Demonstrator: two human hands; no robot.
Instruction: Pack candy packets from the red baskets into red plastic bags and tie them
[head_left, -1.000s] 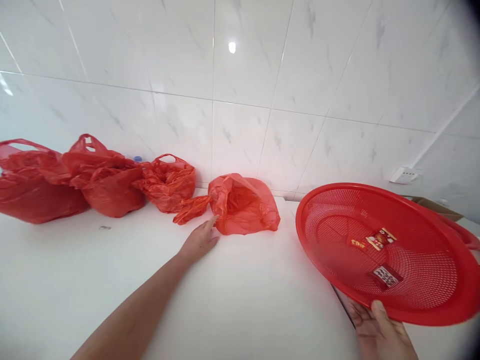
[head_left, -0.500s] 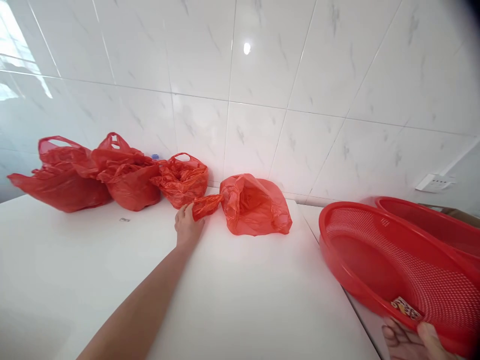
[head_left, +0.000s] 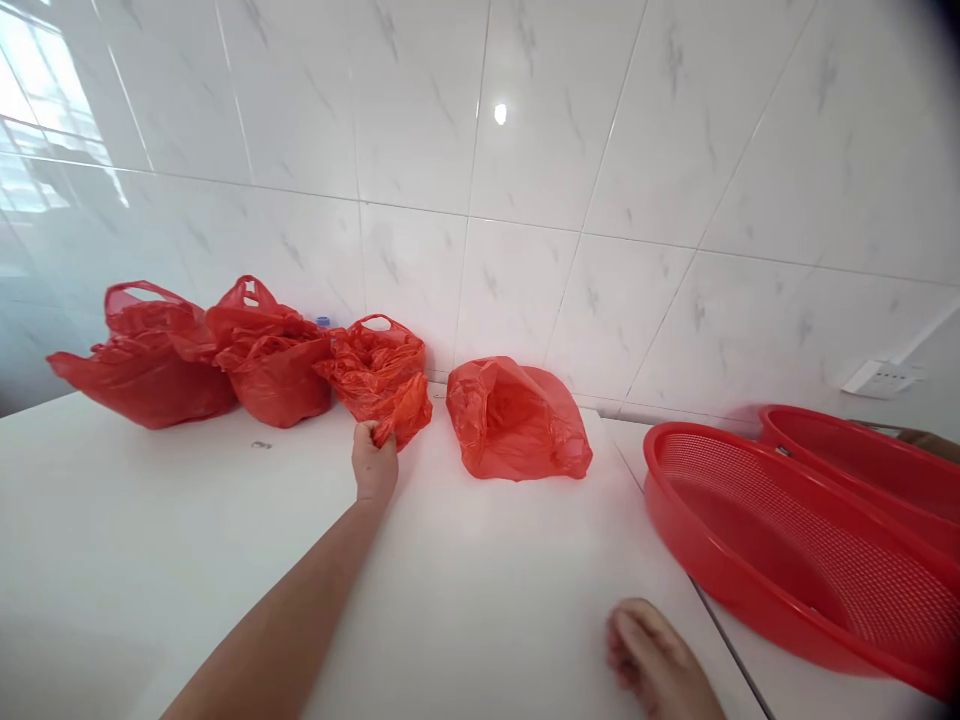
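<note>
My left hand (head_left: 375,462) is closed on a crumpled red plastic bag (head_left: 409,410), its fingers pinching the lower edge. This bag overlaps the front of a fuller red bag (head_left: 371,360) standing behind it. To the right lies another red plastic bag (head_left: 517,420) with its mouth opened toward me; neither hand touches it. Over the white surface at the lower right is my right hand (head_left: 656,660), blurred, with its fingers curled in. Whether it holds anything does not show. A red mesh basket (head_left: 720,530) stands to its right, apart from it.
Two bulging red bags (head_left: 274,370) stand at the left along the tiled wall. A small scrap (head_left: 261,445) lies on the white tabletop (head_left: 480,600) before them. Behind the mesh basket is a second red basket (head_left: 862,455). A power socket (head_left: 877,378) is on the wall.
My right hand has come away from the basket rim and moved left over the white surface. The basket sits lower at its near side. The crumpled bag in my left hand has swung upright.
</note>
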